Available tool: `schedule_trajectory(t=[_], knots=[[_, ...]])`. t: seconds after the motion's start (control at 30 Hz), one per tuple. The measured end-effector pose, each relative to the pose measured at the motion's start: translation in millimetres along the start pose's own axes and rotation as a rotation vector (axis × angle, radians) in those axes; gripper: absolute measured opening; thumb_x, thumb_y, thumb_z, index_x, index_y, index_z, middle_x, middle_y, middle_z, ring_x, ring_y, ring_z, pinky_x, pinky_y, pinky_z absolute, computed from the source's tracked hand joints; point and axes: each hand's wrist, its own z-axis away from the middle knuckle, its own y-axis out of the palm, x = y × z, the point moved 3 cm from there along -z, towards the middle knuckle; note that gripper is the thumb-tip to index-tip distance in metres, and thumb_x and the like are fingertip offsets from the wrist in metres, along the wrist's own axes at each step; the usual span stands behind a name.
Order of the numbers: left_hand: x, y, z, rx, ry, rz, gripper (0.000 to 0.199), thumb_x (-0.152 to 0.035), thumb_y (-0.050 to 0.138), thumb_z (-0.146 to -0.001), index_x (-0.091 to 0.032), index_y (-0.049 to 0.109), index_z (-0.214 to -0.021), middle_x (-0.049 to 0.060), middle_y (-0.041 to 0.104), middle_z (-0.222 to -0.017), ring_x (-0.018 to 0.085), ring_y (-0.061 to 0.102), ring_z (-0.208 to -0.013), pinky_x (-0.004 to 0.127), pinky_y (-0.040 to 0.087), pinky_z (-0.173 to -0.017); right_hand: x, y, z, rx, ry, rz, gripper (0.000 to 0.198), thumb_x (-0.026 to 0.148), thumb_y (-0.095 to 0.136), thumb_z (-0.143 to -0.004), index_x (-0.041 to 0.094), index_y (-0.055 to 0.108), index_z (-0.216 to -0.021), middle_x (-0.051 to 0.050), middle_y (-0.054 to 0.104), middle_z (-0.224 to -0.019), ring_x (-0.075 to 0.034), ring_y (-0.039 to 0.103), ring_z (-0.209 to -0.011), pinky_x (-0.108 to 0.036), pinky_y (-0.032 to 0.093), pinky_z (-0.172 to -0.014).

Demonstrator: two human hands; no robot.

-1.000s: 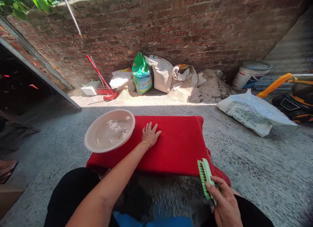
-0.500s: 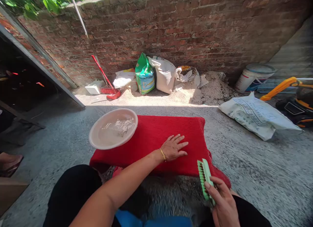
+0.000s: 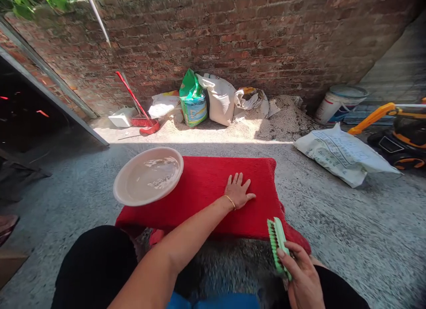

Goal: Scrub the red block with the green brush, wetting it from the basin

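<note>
A red cloth [image 3: 206, 185] is spread over a low bench or table in front of me, its edges hanging down. My left hand [image 3: 238, 192] lies flat on its right half with fingers spread, holding nothing. In my right hand [image 3: 301, 269], near the cloth's front right corner, is a green scrubbing brush [image 3: 279, 244]. Its bristles face left, apart from the cloth. A pale pink basin [image 3: 126, 185] of water stands on the cloth's left end, partly past its edge.
Against the brick wall [image 3: 213, 34] stand a green and blue bag [image 3: 194, 106], a whitish sack [image 3: 220, 100] and a red dustpan [image 3: 149, 127]. A white printed sack [image 3: 342, 151] lies on the floor at right, near an orange and black machine [image 3: 399, 136].
My left hand has moved a little up the cloth and turned, its fingers now pointing more away from me. The brush stays in my right hand. The view has shifted slightly.
</note>
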Motion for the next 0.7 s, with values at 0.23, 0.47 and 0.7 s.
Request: schedule_trajectory(t=[0.23, 0.47, 0.7], knots=[[-11.5, 2.1, 89.6, -0.009, 0.473, 0.035, 0.053, -0.058, 0.036, -0.09, -0.031, 0.046, -0.134, 0.005, 0.035, -0.15, 0.022, 0.026, -0.14, 0.04, 0.026, -0.111, -10.7, 9.7, -1.3, -0.013, -0.071, 0.049, 0.046, 0.04, 0.083, -0.052, 0.019, 0.062, -0.086, 0.002, 0.063, -0.077, -0.013, 0.054, -0.069, -0.023, 0.044, -0.061], [109.9, -23.5, 145.8, -0.112, 0.137, 0.0, 0.034, -0.037, 0.039, -0.094, -0.021, 0.061, -0.114, 0.009, 0.057, -0.126, 0.021, 0.049, -0.119, 0.037, 0.038, -0.101, -23.8, 27.7, -4.3, 0.044, -0.062, 0.072, 0.045, 0.038, 0.083, -0.052, 0.018, 0.06, -0.086, 0.004, 0.061, -0.07, -0.012, 0.053, -0.064, -0.023, 0.043, -0.059], [93.5, -48.6, 92.4, -0.146, -0.037, 0.19, 0.02, -0.026, 0.046, -0.089, -0.021, 0.064, -0.095, 0.005, 0.063, -0.091, 0.017, 0.057, -0.089, 0.03, 0.046, -0.084, -13.7, 24.2, 0.4, 0.048, -0.095, 0.079, 0.041, 0.039, 0.081, -0.056, 0.019, 0.062, -0.086, 0.002, 0.062, -0.073, -0.012, 0.052, -0.067, -0.023, 0.042, -0.062]])
